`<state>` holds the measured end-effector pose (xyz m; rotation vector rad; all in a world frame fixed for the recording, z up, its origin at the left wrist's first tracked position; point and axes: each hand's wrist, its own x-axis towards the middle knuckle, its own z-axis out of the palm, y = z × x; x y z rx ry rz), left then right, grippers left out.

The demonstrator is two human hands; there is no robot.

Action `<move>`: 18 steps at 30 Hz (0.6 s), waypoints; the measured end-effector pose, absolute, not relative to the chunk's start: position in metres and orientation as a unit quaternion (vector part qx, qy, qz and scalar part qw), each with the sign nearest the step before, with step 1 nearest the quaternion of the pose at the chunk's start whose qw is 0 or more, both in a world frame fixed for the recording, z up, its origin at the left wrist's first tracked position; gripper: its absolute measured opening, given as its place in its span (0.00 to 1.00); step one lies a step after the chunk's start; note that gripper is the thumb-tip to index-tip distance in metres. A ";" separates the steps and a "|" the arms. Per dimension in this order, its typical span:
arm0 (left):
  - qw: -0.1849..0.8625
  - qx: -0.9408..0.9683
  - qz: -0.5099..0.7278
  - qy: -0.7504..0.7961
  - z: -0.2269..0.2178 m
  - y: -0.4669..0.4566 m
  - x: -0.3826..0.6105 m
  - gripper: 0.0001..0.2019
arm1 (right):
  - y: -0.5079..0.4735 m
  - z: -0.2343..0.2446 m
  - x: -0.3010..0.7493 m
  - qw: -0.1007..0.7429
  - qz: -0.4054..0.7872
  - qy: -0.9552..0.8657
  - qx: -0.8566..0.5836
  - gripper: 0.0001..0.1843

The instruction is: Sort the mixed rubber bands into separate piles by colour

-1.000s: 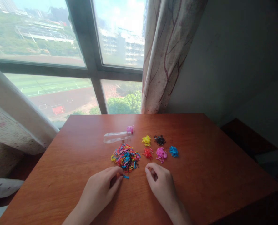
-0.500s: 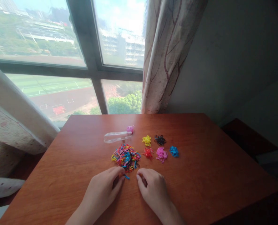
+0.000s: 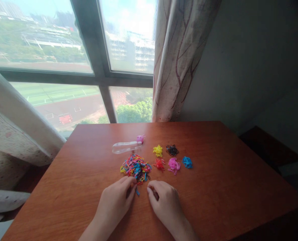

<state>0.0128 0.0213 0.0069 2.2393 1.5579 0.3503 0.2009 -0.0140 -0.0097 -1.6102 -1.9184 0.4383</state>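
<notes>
A heap of mixed coloured rubber bands [image 3: 136, 167] lies on the wooden table, just beyond my hands. The fingers of my left hand [image 3: 116, 202] are pinched at the near edge of this heap. A blue rubber band [image 3: 137, 192] pokes out at their tips. Close by on the right, my right hand [image 3: 166, 201] rests with thumb and forefinger curled together; whatever is between them is hidden. Right of the heap are small single-colour piles: yellow bands [image 3: 158, 151], black bands [image 3: 172, 150], red bands [image 3: 160, 164], pink bands [image 3: 174, 166] and blue bands [image 3: 187, 162].
A clear plastic bottle [image 3: 125, 147] lies on its side behind the heap, with a pink cap [image 3: 140, 139] beside its neck. The table [image 3: 221, 180] reaches to a window [image 3: 106, 78] and a patterned curtain [image 3: 179, 60] at the back.
My left hand has shifted slightly right and toward the heap, and the blue band at its fingertips has swung to point more downward. My right hand has hardly moved.
</notes>
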 end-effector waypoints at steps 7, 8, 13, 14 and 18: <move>0.228 0.793 0.170 0.539 0.005 0.021 0.006 0.08 | -0.014 -0.011 0.201 0.301 0.174 -0.719 -0.601 0.08; 0.236 0.792 0.182 0.533 0.005 0.021 0.004 0.08 | -0.014 -0.011 0.201 0.300 0.174 -0.720 -0.602 0.08; 0.247 0.799 0.223 0.500 0.017 0.028 0.006 0.08 | -0.014 -0.009 0.201 0.298 0.178 -0.719 -0.602 0.07; 0.239 0.805 0.219 0.496 0.021 0.030 0.009 0.08 | -0.014 -0.009 0.201 0.298 0.179 -0.719 -0.602 0.07; 0.188 0.839 0.163 0.484 0.041 0.049 0.033 0.08 | -0.014 -0.009 0.201 0.297 0.180 -0.717 -0.604 0.08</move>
